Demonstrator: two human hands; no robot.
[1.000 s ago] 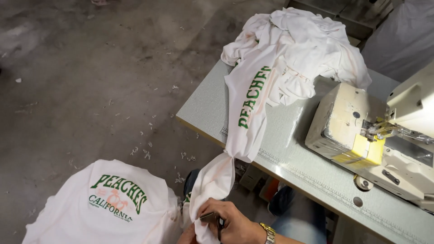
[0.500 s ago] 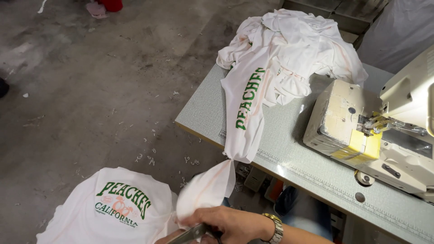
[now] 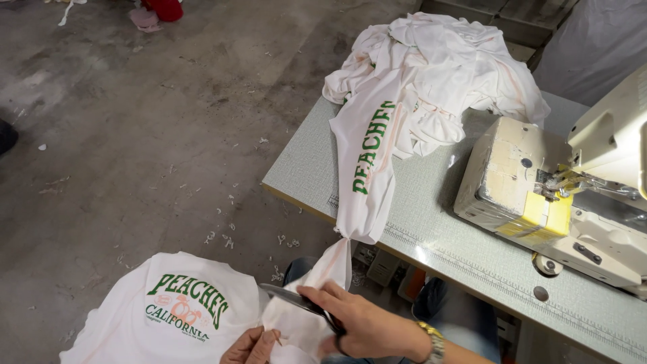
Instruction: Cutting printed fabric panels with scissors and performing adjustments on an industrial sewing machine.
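My right hand (image 3: 364,327), with a watch at the wrist, is closed on dark scissors (image 3: 291,300) whose blades point left across a strip of white fabric (image 3: 322,273). At the bottom edge, my left hand (image 3: 248,347) pinches the same white fabric just below the blades. That fabric runs up to a white shirt with green lettering (image 3: 367,168) hanging off the table edge. It joins a heap of white shirts (image 3: 445,67) on the table. A folded white shirt with a green and orange print (image 3: 175,310) lies by my left hand.
A grey sewing table (image 3: 431,222) runs diagonally on the right, carrying a cream sewing machine (image 3: 519,182) with yellow tape on it. Bare concrete floor (image 3: 135,135) with scattered thread scraps fills the left. Red and pink cloth (image 3: 158,10) lies at the far top.
My right hand has come up into view with the scissors, and the blades now lie across the white fabric. My left hand has appeared below it. The view has shifted slightly.
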